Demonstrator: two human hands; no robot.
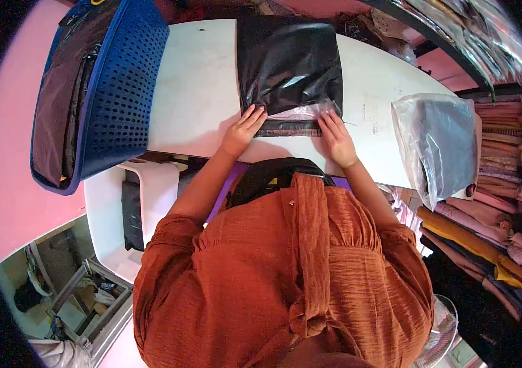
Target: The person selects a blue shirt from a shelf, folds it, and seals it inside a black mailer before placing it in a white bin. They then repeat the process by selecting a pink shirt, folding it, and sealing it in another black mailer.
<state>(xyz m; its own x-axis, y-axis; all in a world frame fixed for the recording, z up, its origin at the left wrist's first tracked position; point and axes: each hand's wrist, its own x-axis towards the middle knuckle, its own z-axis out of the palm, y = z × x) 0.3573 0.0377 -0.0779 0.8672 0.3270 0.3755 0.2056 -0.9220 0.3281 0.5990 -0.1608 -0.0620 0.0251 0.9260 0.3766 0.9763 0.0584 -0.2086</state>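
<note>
A black plastic bag [291, 61] lies flat on the white table [196, 80], its near end crossed by a clear, shiny strip [301, 111]. My left hand [245, 130] rests on the bag's near left corner, fingers extended and close to one another. On the near right corner lies my right hand [336, 138], its fingers also stretched out over the edge of the strip. Both palms face down, and neither hand is wrapped round anything.
A blue perforated basket [117, 86] with dark packages stands at the left. At the right lies a clear bag holding grey-blue cloth [448, 144]. Folded fabrics [500, 153] fill shelves beyond it. A white bin [104, 214] sits below the table at left.
</note>
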